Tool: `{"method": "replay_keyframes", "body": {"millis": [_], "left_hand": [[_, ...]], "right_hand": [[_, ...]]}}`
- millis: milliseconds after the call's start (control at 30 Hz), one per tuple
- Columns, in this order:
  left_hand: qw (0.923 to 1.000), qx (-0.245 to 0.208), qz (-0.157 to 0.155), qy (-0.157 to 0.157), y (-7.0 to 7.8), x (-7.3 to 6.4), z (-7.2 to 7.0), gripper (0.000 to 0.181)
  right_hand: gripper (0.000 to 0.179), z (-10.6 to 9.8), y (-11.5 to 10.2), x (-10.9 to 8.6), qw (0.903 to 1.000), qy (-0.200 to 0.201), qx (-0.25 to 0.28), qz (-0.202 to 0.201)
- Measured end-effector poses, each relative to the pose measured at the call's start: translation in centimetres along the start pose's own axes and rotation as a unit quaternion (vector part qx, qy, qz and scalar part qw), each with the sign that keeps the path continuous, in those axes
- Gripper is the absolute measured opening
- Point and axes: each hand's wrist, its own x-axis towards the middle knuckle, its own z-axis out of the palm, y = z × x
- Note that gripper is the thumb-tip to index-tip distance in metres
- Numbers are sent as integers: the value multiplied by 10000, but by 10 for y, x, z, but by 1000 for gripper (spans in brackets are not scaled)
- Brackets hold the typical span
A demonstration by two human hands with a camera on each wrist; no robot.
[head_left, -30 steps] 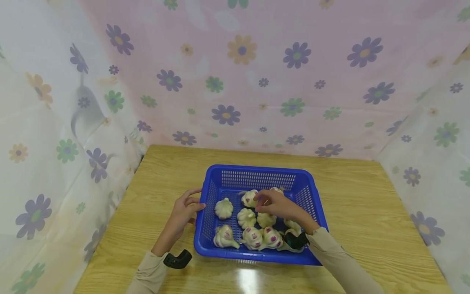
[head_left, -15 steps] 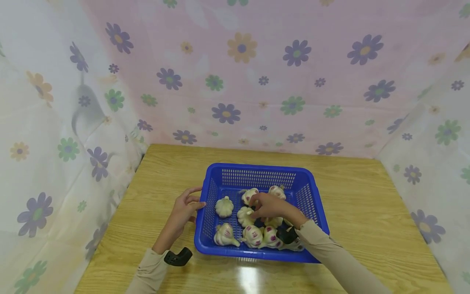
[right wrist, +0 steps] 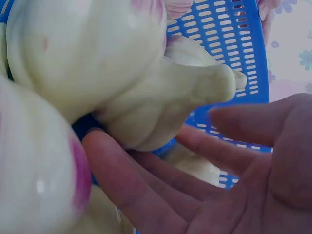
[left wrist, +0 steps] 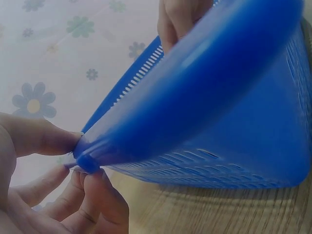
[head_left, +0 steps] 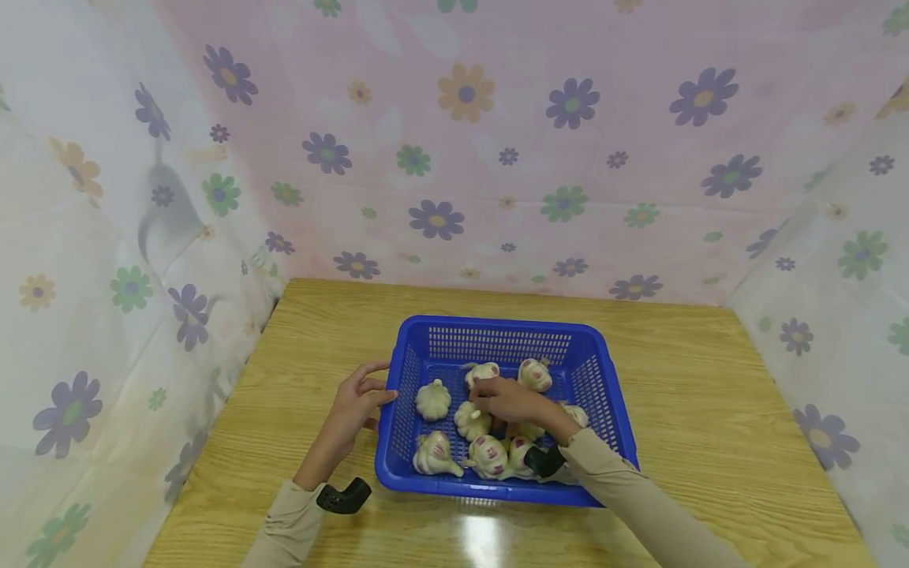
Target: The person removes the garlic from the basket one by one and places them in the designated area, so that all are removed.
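In the head view, a blue plastic basket with slotted walls holds several garlic bulbs, whitish with purple patches. My left hand grips its left rim; the left wrist view shows the thumb above the rim and the fingers below. Inside the basket, my right hand reaches down among the bulbs, by a pale garlic bulb near the middle. Seen from the right wrist, its fingers lie fairly straight along the underside of a garlic bulb, while the thumb stands near the stem.
A pale bulb and a long-stemmed bulb lie at the basket's left side. Two more bulbs with purple patches sit toward the back. The basket stands on a wood-grain table, with flowered cloth hanging around it.
My right hand has moved left and slightly lower among the garlic bulbs, uncovering the bulb at the back right. The left hand stays on the rim.
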Motion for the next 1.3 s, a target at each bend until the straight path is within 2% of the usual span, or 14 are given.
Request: {"method": "replay_keyframes", "body": {"millis": [300, 533, 700, 900, 1033, 1167, 1300], "left_hand": [[9999, -142, 39, -69, 0, 0, 0, 52], [9999, -140, 55, -59, -1, 1, -1, 52], [9999, -99, 65, -59, -1, 1, -1, 51], [10000, -55, 39, -37, -1, 1, 0, 51], [10000, -52, 23, -8, -1, 1, 0, 50], [10000, -67, 43, -31, -2, 2, 0, 50], [9999, -82, 61, -64, -2, 2, -1, 50]], "right_hand": [[38, 12, 2, 4, 9990, 104, 288, 330], [47, 10, 6, 4, 9990, -207, 387, 129], [45, 7, 8, 4, 9967, -297, 750, 36], [41, 2, 12, 4, 9953, -160, 827, -477], [38, -4, 12, 2, 9940, 122, 652, -864], [39, -13, 11, -5, 9945, 435, 424, -848], [39, -22, 12, -16, 9946, 614, 482, -686]]}}
